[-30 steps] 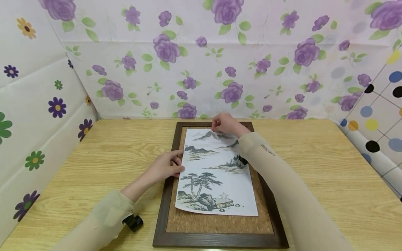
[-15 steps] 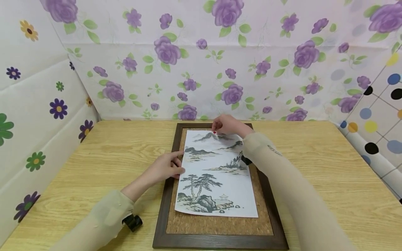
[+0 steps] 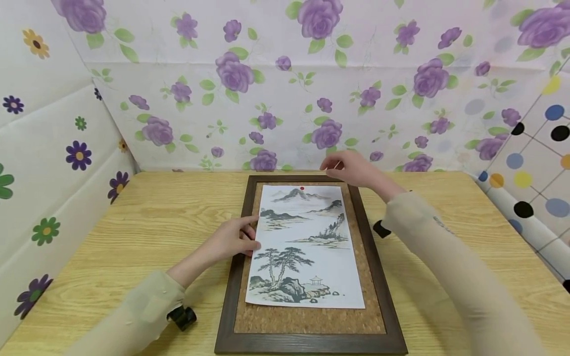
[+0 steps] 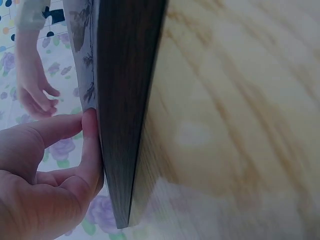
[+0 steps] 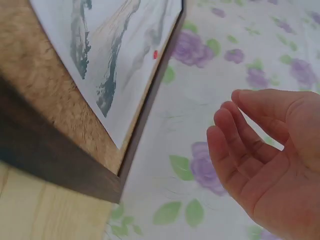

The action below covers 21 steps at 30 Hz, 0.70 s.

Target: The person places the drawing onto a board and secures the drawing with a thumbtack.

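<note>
A landscape print (image 3: 307, 262) on white paper lies on a cork board (image 3: 307, 321) with a dark wooden frame (image 3: 311, 342). Near the middle of its far edge sits a red pushpin (image 3: 302, 188). My left hand (image 3: 233, 236) rests at the left side of board and sheet, with index fingertip and thumb apart, touching the paper's left edge. The left wrist view shows its fingers (image 4: 90, 135) against the frame. Raised over the frame's far right corner, my right hand (image 3: 354, 169) holds nothing; its fingers (image 5: 227, 135) are loosely bent, away from the sheet.
The board lies on a wood-grain table (image 3: 169, 207). A purple-flowered cloth (image 3: 276, 94) hangs at the back. Patterned sheets stand at the left (image 3: 49, 148) and right. Dark bands (image 3: 181, 317) show at both wrists.
My right hand has let go of the red pushpin and moved up and right from the sheet. The pushpin stays at the paper's far edge. My left hand stays put.
</note>
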Each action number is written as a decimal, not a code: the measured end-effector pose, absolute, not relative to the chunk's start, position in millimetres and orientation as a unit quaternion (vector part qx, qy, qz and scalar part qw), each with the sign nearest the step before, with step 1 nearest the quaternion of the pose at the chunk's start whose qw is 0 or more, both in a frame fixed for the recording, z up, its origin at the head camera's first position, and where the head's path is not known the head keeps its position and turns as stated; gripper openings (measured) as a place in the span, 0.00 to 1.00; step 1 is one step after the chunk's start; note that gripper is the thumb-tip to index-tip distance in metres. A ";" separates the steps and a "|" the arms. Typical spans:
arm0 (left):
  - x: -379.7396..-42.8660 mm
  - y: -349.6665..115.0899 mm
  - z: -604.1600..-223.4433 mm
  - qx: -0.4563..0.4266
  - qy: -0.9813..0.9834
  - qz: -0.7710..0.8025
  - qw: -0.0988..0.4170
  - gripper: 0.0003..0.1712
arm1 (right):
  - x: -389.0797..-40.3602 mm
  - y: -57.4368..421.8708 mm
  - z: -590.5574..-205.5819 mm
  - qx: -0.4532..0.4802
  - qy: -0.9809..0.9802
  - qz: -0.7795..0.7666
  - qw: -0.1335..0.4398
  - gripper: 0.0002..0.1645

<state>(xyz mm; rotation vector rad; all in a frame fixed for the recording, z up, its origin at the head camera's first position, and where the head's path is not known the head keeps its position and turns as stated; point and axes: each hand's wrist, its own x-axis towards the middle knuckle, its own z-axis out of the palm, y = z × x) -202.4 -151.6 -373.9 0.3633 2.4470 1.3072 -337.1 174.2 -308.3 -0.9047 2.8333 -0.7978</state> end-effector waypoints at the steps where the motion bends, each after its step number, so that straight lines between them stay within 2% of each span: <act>1: -202.3 -151.3 -374.0 0.130 0.861 0.461 0.171 0.43 | -331.2 177.5 -305.7 -0.292 0.920 -0.261 0.022 0.12; 11: -200.5 -151.9 -374.0 0.137 0.863 0.456 0.167 0.43 | -279.2 197.6 -307.9 -0.293 0.905 -0.305 -0.047 0.11; 21: -198.1 -150.8 -371.1 0.137 0.872 0.440 0.163 0.42 | -263.2 207.6 -300.8 -0.291 0.904 -0.303 -0.074 0.11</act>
